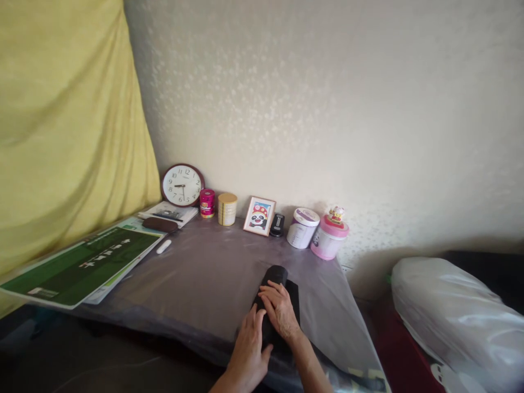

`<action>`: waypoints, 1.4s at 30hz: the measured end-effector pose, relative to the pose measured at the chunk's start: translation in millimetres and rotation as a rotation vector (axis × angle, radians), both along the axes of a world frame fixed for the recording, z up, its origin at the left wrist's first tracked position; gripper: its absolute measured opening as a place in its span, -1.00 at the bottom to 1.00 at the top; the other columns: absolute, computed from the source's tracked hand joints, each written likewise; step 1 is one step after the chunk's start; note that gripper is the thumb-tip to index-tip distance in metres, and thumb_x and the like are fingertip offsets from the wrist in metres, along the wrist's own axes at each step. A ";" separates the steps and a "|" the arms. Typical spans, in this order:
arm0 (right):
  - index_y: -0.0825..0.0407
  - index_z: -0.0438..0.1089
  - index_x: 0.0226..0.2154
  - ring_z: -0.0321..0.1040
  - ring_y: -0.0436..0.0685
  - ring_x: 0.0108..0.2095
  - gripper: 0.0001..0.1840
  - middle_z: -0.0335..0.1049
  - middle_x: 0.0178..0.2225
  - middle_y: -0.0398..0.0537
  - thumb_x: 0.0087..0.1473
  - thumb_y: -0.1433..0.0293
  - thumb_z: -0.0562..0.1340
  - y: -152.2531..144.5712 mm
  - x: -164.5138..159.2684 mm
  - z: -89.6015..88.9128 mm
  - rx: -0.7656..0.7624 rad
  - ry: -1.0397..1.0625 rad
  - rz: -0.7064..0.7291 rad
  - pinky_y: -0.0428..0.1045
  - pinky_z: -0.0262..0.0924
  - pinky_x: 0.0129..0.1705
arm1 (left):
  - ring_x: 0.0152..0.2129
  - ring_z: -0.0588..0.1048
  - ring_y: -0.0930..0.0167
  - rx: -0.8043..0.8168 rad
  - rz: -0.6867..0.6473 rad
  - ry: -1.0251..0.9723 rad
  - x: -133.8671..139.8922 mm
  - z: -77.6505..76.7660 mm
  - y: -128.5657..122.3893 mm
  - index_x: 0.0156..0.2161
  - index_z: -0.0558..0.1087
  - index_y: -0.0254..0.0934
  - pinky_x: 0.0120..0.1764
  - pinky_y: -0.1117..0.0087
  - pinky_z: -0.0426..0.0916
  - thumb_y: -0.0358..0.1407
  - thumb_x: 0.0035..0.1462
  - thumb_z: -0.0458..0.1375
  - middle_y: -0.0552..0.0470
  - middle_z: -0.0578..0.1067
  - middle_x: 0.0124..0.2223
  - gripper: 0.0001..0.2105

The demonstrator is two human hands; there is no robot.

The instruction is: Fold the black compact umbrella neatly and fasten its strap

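Observation:
A long black folded bundle that looks like soft fabric lies on the near right part of the table, with a rounded far end. A flat black flap shows along its right side. My left hand grips its near left side, fingers along the edge and thumb apart. Across the middle of the bundle rests my right hand, its fingers stretched out and lying flat on top. Both palms and the bundle's near end are partly hidden.
Along the wall stand a clock, a pink tin, a yellow-lidded can, a panda picture frame, a black stapler-like thing and two tubs. Green sheets lie left. A plastic-covered bulk sits right.

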State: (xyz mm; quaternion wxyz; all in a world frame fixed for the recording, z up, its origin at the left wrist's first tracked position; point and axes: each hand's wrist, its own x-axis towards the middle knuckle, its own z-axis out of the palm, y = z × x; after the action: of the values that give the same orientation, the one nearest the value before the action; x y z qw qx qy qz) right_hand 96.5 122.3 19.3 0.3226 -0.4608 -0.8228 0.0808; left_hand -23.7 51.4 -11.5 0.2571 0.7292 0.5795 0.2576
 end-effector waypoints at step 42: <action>0.02 0.39 -0.38 0.42 0.18 -0.25 -0.65 0.47 -0.36 0.01 0.05 0.16 0.01 -10.6 66.6 -15.1 -0.380 0.266 -0.575 -0.04 0.22 -0.27 | 0.20 -0.02 0.36 -0.108 0.004 -0.141 -8.1 13.8 2.5 0.23 -0.17 -0.48 0.20 0.40 -0.11 -0.55 -0.25 -0.04 -0.15 -0.04 0.28 -0.17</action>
State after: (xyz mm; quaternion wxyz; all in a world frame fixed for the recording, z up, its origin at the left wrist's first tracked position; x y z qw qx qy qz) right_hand 163.1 111.8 4.2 0.3449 -0.7104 -0.5809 0.1975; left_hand -31.7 53.9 2.2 0.3358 0.6932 0.5743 0.2771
